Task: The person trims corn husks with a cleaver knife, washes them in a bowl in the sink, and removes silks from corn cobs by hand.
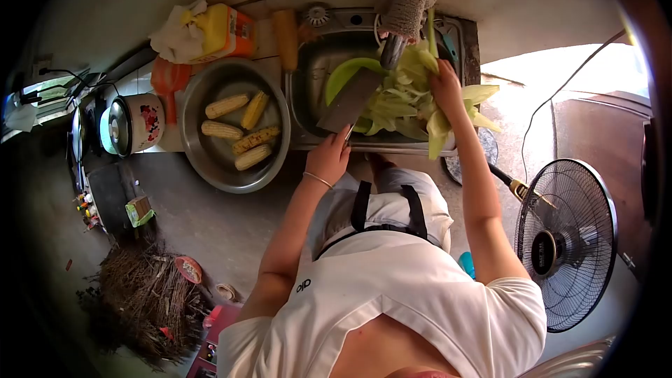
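My left hand point(327, 159) is wrapped round the handle of a broad cleaver point(352, 100), whose blade lies over the sink point(306, 87) and partly covers a green basin point(341, 78). On the right side of the sink, my right hand point(446, 86) has its fingers closed at pale green corn husks point(399, 101); a long green stalk rises just above it. What exactly the fingers pinch is hidden. Husks heap up under the faucet point(393, 50) and hang over the sink's front edge. Several peeled corn cobs point(222, 130) lie in a large metal bowl point(191, 147) left of the sink.
A yellow-orange jug point(227, 31), a red scoop point(168, 84) and a flowered pot point(143, 122) stand along the counter at left. A cloth-wrapped pipe point(409, 0) hangs over the sink. At right stands a fan point(577, 245); brushwood point(143, 294) lies on the floor at lower left.
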`<state>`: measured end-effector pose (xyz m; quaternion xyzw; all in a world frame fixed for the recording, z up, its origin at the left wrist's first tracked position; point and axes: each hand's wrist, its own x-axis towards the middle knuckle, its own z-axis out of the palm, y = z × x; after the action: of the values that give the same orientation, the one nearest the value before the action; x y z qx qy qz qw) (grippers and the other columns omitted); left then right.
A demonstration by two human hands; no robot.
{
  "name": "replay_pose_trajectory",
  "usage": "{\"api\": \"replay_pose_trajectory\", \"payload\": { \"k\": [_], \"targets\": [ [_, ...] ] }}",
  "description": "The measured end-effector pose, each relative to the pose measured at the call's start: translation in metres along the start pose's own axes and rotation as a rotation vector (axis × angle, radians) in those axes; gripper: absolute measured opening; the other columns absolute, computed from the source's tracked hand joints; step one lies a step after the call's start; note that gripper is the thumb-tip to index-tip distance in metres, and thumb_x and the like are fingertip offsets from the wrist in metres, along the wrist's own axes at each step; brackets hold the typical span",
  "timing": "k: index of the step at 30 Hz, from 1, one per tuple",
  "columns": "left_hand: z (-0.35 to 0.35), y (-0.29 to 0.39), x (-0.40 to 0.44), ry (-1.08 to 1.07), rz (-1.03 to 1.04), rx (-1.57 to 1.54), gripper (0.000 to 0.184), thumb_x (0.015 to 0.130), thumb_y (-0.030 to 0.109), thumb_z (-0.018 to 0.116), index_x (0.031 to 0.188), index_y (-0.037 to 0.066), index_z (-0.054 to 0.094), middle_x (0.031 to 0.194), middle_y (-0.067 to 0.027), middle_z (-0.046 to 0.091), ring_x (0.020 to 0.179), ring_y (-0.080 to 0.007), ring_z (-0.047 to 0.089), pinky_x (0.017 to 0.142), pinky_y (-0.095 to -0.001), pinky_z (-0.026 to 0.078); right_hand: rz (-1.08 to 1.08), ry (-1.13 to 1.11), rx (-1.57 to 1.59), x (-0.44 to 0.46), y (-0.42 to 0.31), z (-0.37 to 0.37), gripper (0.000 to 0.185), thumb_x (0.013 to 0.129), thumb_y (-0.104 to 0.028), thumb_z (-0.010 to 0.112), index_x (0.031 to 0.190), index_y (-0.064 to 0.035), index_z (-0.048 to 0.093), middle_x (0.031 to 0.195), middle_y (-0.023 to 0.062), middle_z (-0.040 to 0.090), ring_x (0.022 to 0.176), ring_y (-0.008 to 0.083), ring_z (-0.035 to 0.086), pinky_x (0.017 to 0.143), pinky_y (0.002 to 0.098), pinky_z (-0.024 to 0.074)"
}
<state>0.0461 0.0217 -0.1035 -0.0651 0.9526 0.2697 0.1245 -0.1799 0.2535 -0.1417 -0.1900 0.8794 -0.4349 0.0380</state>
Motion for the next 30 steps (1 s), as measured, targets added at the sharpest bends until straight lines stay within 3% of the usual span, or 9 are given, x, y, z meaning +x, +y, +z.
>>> {"api": "replay_pose_trajectory", "payload": {
  "k": [4, 6, 10, 15, 18, 20, 23, 27, 30],
  "targets": [
    [-0.001, 0.022, 0.015, -0.184, 0.009, 0.101, 0.041, 0.085, 0.020, 0.055, 0.125, 0.016, 0.048, 0.104, -0.0127, 0.058, 0.084, -0.0312, 0.061, 0.067, -0.0414, 0.052, -0.138, -0.127, 0.023, -0.019, -0.079, 0.033, 0.040, 0.075, -0.004, 0.060, 0.114, -0.0037, 0.055, 0.106, 0.0179, 0.053, 0.101, 0.0375, 0.051, 0.086, 0.0437, 0.0425],
    [0.009, 0.024, 0.020, -0.145, 0.257, 0.227, 0.036, 0.081, 0.014, 0.055, 0.117, 0.015, 0.053, 0.102, -0.0139, 0.057, 0.082, -0.0303, 0.061, 0.066, -0.0408, 0.052, -0.304, -0.201, 0.006, -0.032, -0.092, 0.072, 0.043, 0.072, -0.007, 0.062, 0.114, -0.0103, 0.057, 0.104, 0.0140, 0.051, 0.101, 0.0331, 0.050, 0.085, 0.0419, 0.0417],
    [0.010, 0.024, 0.021, 0.070, 0.444, 0.144, 0.033, 0.078, 0.011, 0.054, 0.111, 0.013, 0.056, 0.096, -0.0121, 0.057, 0.078, -0.0289, 0.062, 0.063, -0.0397, 0.052, -0.682, -0.276, -0.240, -0.031, -0.082, 0.085, 0.036, 0.073, -0.013, 0.056, 0.110, -0.0147, 0.059, 0.097, 0.0081, 0.051, 0.096, 0.0259, 0.050, 0.083, 0.0367, 0.0400],
    [0.011, 0.023, -0.004, -0.150, 0.402, 0.107, 0.025, 0.082, 0.012, 0.055, 0.107, 0.011, 0.052, 0.093, -0.0105, 0.054, 0.079, -0.0286, 0.061, 0.062, -0.0399, 0.051, -0.546, -0.368, -0.462, -0.029, -0.009, 0.071, 0.036, 0.075, -0.010, 0.052, 0.111, -0.0114, 0.057, 0.105, 0.0124, 0.052, 0.104, 0.0296, 0.049, 0.092, 0.0393, 0.0364],
    [0.006, 0.013, -0.012, -0.149, 0.358, 0.088, 0.021, 0.086, 0.014, 0.054, 0.106, 0.010, 0.050, 0.092, -0.0102, 0.055, 0.081, -0.0275, 0.062, 0.061, -0.0392, 0.051, -0.355, -0.295, -0.466, -0.019, 0.034, 0.048, 0.043, 0.073, -0.005, 0.055, 0.116, -0.0115, 0.056, 0.103, 0.0133, 0.052, 0.102, 0.0319, 0.048, 0.088, 0.0413, 0.0376],
    [0.003, 0.005, -0.011, -0.131, 0.356, 0.080, 0.020, 0.086, 0.014, 0.053, 0.105, 0.009, 0.050, 0.091, -0.0101, 0.055, 0.081, -0.0273, 0.062, 0.061, -0.0388, 0.051, -0.264, -0.279, -0.478, -0.008, 0.020, 0.037, 0.045, 0.072, -0.005, 0.056, 0.116, -0.0117, 0.056, 0.102, 0.0137, 0.051, 0.101, 0.0327, 0.048, 0.086, 0.0418, 0.0385],
    [0.006, -0.002, -0.001, -0.141, 0.336, 0.173, 0.020, 0.086, 0.015, 0.053, 0.105, 0.008, 0.049, 0.092, -0.0111, 0.056, 0.080, -0.0282, 0.062, 0.061, -0.0385, 0.051, -0.141, -0.262, -0.129, -0.019, -0.048, 0.036, 0.049, 0.069, -0.004, 0.058, 0.117, -0.0123, 0.055, 0.101, 0.0139, 0.051, 0.099, 0.0345, 0.049, 0.083, 0.0445, 0.0411],
    [-0.008, 0.013, 0.016, -0.152, 0.327, 0.141, 0.020, 0.084, 0.016, 0.055, 0.102, 0.009, 0.049, 0.093, -0.0106, 0.057, 0.080, -0.0286, 0.062, 0.062, -0.0384, 0.051, -0.598, -0.265, -0.181, -0.041, -0.087, 0.095, 0.042, 0.066, -0.006, 0.060, 0.107, -0.0133, 0.061, 0.093, 0.0104, 0.050, 0.090, 0.0305, 0.050, 0.079, 0.0397, 0.0418],
    [0.001, 0.006, 0.009, -0.080, 0.339, 0.105, 0.023, 0.082, 0.015, 0.059, 0.101, 0.009, 0.047, 0.093, -0.0094, 0.058, 0.080, -0.0285, 0.062, 0.062, -0.0381, 0.051, -0.528, -0.215, -0.174, -0.034, -0.074, 0.096, 0.037, 0.070, -0.008, 0.057, 0.106, -0.0130, 0.061, 0.090, 0.0087, 0.050, 0.092, 0.0293, 0.050, 0.079, 0.0377, 0.0410]
  ]
}}
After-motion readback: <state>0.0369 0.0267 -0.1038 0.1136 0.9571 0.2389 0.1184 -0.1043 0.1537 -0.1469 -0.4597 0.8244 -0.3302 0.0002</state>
